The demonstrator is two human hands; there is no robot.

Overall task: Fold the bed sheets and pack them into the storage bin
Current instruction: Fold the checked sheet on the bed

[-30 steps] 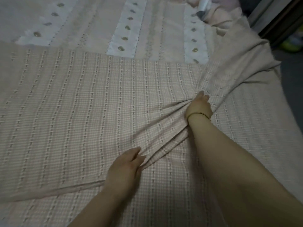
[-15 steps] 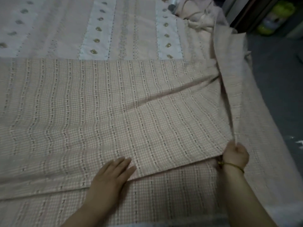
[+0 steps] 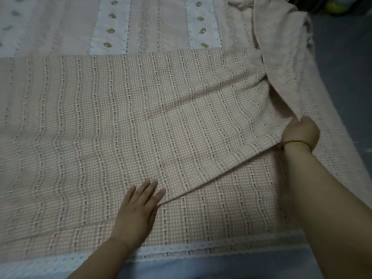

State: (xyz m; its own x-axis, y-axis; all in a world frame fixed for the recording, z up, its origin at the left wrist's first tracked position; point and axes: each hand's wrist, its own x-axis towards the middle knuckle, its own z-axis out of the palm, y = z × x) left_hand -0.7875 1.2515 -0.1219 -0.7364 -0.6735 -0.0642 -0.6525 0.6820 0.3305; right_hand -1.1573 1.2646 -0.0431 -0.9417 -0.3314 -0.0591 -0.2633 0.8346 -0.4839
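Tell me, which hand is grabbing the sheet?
The right hand, the one with the bracelet: its fingers curl round a fold of the sheet. The left hand only lies flat on it, fingers straight.

A second ago my right hand (image 3: pixel 300 134) was out in the middle of the sheet (image 3: pixel 112 121) with cloth bunched in it; I have drawn it back to the right side, fist closed on the sheet's edge. My left hand (image 3: pixel 138 208) has given up its pinch and lies flat on the folded edge, and the tight gathers between my hands have spread out nearly smooth.
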